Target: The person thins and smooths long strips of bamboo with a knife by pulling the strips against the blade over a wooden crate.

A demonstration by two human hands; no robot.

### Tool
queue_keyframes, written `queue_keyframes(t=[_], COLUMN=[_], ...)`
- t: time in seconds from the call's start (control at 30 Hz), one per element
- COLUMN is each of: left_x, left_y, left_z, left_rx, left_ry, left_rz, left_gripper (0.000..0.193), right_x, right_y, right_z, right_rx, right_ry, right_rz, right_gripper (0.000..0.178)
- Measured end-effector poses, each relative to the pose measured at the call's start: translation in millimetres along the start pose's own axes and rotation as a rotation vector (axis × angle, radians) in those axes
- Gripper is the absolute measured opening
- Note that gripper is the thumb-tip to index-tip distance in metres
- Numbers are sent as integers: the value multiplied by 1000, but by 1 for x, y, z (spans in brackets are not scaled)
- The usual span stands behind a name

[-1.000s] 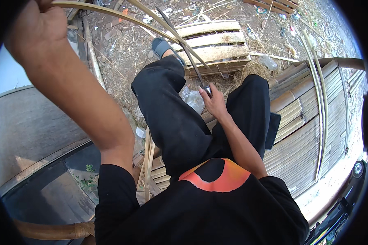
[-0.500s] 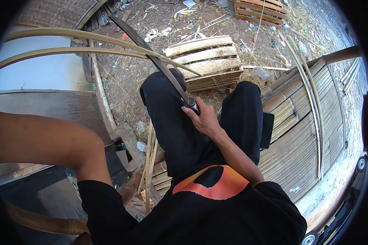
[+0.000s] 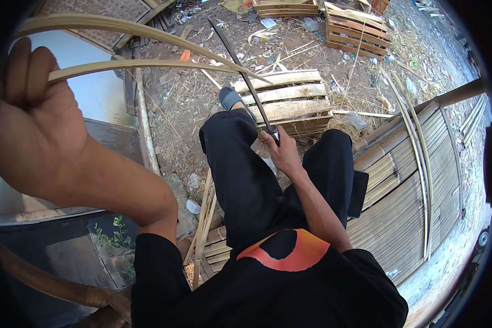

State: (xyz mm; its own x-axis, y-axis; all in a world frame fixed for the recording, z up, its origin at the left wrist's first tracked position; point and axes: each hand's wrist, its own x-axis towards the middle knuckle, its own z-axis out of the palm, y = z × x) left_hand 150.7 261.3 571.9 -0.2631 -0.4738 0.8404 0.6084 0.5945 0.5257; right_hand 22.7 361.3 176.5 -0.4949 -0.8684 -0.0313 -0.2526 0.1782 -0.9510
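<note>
So I'm standing here and it looks to me like a splitting job partway through. There's an upper strip [image 3: 147, 33] and a lower strip [image 3: 131, 63], both pale and bamboo-looking, up in the air off to the person's left and out ahead of the knees, with a clear gap between them for most of their length. They close up around the knife [image 3: 254, 97], and one thin tip pokes out past the blade. My read is that the opened-up part is the bulk of it and only that short bit near the tip is left, but I honestly can't tell if the two are joined there or just crossing. Direction-wise, the long axis runs sideways, from the far left over to the right, with the thin tip aimed right over the slatted crate [image 3: 295, 92]. The upper one arches and slopes down to the right; the lower is flatter. The knife cuts across both, pointing away from the body and slightly left. Hands: the left hand [image 3: 44, 126] has its fingers curled in on the near end of the lower strip, and no idea whether it's got the upper one too. The right hand [image 3: 285, 152] is wrapped around the knife handle between the knees. A couple of long strips [image 3: 429, 164] also lie across the bamboo tabletop on the right, maybe done already, maybe waiting, can't say.
</note>
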Motion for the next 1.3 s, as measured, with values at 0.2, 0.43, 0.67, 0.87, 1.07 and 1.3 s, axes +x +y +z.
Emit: queue_keyframes(t=[0.2,0.43,0.67,0.87,1.07,1.3], left_x=[-58,-71,-49,-38,-25,5], left_y=[-65,-41,-61,-75,-71,-71], left_z=[14,-10,-21,-7,-11,-10], left_rx=[288,256,291,239,264,123], left_ry=[290,285,239,162,103,22], left_rz=[-187,-103,-108,-118,-128,-74], left_gripper=[37,36,40,36,37,20], right_x=[-8,1,9,16,23,28], right_y=[60,70,57,61,42,32], right_z=[9,13,4,2,-6,-20], right_rx=[-107,-135,19,433,469,324], right_ry=[-44,-78,-175,-390,-546,-445], right_rz=[165,212,226,443,496,321], right_gripper=[51,50,52,52,51,54])
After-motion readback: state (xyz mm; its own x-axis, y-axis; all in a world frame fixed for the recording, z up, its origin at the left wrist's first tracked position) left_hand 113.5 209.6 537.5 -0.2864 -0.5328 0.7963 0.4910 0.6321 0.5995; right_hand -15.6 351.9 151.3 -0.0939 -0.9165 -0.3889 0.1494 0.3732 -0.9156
